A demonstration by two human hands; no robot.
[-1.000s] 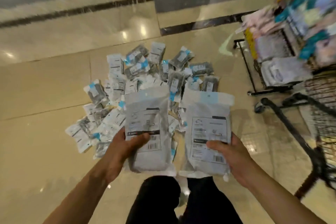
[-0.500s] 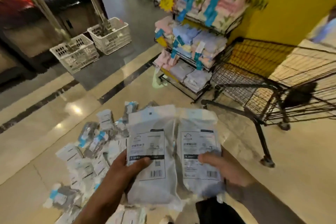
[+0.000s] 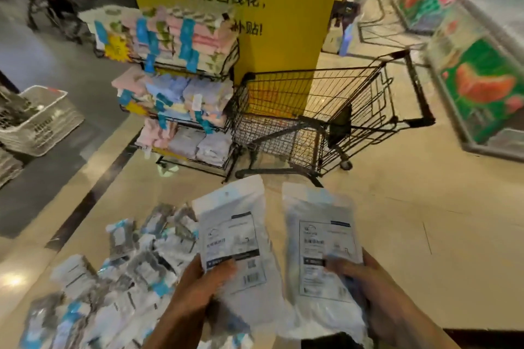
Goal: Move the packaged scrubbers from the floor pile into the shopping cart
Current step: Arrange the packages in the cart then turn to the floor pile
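Observation:
Each hand holds one white scrubber package with a printed label, label side up. My left hand (image 3: 195, 289) grips the left scrubber package (image 3: 235, 238) by its lower edge. My right hand (image 3: 368, 292) grips the right scrubber package (image 3: 323, 241) the same way. The floor pile (image 3: 113, 278) of several grey, white and blue packs spreads at the lower left. A black wire shopping cart (image 3: 312, 110) stands ahead, above both packages, its basket looking empty and its handle toward the right.
A wire rack of folded towels (image 3: 181, 85) stands just left of the cart, with a yellow sign pillar (image 3: 269, 8) behind them. A white plastic basket (image 3: 39, 122) sits at the far left. Green display boxes (image 3: 479, 88) line the right side.
The view has swung up and right from the pile toward the cart. Both hands still hold their packages, which have drawn slightly apart.

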